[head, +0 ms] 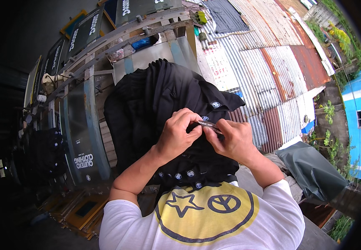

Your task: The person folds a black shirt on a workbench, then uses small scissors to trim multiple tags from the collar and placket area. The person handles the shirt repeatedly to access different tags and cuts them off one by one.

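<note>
A large pile of black garments (155,93) lies before me, several of them bearing small round black-and-white patches (215,104). Near the pile's middle, my left hand (178,131) pinches a bit of black cloth between thumb and fingers. Small metal thread snips (210,125) are held in my right hand (232,137), their blades pointing left to the fingertips of my left hand. Whether the blades touch the cloth or a thread cannot be told. More patches show on the cloth close to my shirt.
Printing frames (86,28) lean at the upper left beside a long metal rack. Printed panels (83,140) and another dark garment pile (47,153) are at left. Corrugated metal roofing (274,62) spreads beyond the right edge, with a dark plastic sheet (311,168) nearer me.
</note>
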The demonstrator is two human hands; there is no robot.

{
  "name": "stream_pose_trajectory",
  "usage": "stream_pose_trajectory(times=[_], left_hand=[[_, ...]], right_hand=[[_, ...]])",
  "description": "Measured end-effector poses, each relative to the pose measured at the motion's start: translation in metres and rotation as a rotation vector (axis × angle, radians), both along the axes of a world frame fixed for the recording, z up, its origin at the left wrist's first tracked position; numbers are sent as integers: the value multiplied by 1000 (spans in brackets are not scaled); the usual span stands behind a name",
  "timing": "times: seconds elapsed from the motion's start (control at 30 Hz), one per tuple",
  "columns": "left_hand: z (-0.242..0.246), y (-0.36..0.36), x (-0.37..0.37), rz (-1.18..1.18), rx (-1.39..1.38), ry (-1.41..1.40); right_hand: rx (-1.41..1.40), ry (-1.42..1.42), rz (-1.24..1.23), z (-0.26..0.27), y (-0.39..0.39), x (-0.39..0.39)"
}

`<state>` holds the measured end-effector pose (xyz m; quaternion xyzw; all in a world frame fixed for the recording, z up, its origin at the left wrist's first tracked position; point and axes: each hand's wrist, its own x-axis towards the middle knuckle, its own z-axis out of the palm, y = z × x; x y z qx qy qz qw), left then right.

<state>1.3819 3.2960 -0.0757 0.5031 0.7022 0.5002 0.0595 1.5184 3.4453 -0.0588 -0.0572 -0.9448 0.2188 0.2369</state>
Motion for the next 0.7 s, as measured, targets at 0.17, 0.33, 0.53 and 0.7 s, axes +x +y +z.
stream_pose_trajectory(times=[0.17, 0.33, 0.53, 0.7], left_hand=[[0, -1, -1, -4, -6, -25], [1, -1, -1, -1, 6, -38], [2, -1, 1, -2, 14, -91], [1, -6, -2, -50, 25, -109]], right_hand=[[-41, 13, -5, -2, 0, 1], [-287, -23, -16, -3, 6, 3], [-817, -34, -62, -11, 12, 3], [-869, -41, -111, -23, 16, 1]])
